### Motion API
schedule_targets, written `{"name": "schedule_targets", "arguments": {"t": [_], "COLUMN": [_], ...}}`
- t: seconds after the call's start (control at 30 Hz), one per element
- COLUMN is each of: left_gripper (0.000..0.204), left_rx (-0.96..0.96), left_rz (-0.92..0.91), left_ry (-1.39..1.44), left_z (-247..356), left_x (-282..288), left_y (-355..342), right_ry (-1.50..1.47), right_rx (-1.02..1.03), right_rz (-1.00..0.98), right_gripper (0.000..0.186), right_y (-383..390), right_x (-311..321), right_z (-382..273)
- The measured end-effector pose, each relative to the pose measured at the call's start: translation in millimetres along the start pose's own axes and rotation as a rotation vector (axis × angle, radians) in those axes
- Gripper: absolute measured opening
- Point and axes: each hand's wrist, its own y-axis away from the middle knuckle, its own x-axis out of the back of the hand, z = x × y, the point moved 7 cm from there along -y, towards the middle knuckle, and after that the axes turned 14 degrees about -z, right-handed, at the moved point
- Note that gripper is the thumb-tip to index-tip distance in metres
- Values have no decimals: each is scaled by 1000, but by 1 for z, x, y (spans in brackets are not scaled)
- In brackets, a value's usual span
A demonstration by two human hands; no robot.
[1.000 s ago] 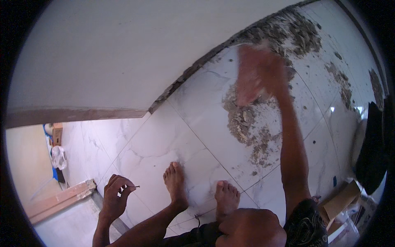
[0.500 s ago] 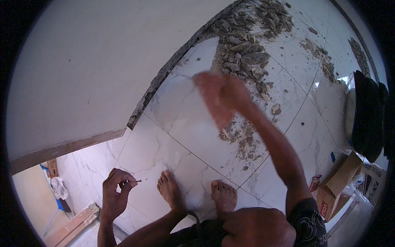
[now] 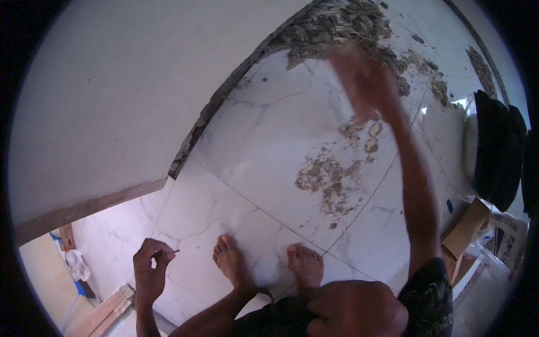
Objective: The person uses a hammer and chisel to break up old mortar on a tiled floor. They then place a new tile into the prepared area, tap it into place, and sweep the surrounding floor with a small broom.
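Observation:
Between the thumb and finger of my left hand is a small thin nail or screw, held above the floor tiles near my bare foot. My right hand reaches far forward, blurred by motion. It grips a flat reddish-brown piece whose material and exact kind I cannot make out. The piece's edge meets grey mortar rubble heaped along the wall. Closer to me, a patch of crumbs and dust lies on the white marbled tile.
A white wall with a broken lower edge bounds the left. To the right stand a dark bulky object and an open cardboard box. Wooden pieces lie at lower left. My feet are on the tiles.
My right hand has swept the flat piece forward and to the right, moving rubble away and baring more tile beside the wall. My left hand has shifted slightly left and down, still pinching the nail or screw.

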Motion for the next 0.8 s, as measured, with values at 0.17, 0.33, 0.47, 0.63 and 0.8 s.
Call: {"name": "schedule_targets", "arguments": {"t": [0.17, 0.33, 0.47, 0.63, 0.8], "left_gripper": [12, 12, 11, 7, 7], "left_rx": [37, 12, 47, 82, 20], "left_rz": [20, -43, -35, -57, -27], "left_ry": [20, 34, 0, 100, 71], "left_z": [-10, 0, 6, -3, -5], "left_x": [5, -7, -2, -8, -7], "left_y": [7, -8, -4, -12, -11], "right_ry": [-366, -336, -88, -75, -126], "right_rx": [353, 136, -78, -301, -126], "right_rz": [-659, -614, -282, 120, 34], "right_gripper": [63, 33, 34, 37, 53], "right_y": [126, 115, 30, 19, 74], "right_x": [-155, -204, -115, -12, -2], "right_z": [-159, -99, 17, 152, 62]}}
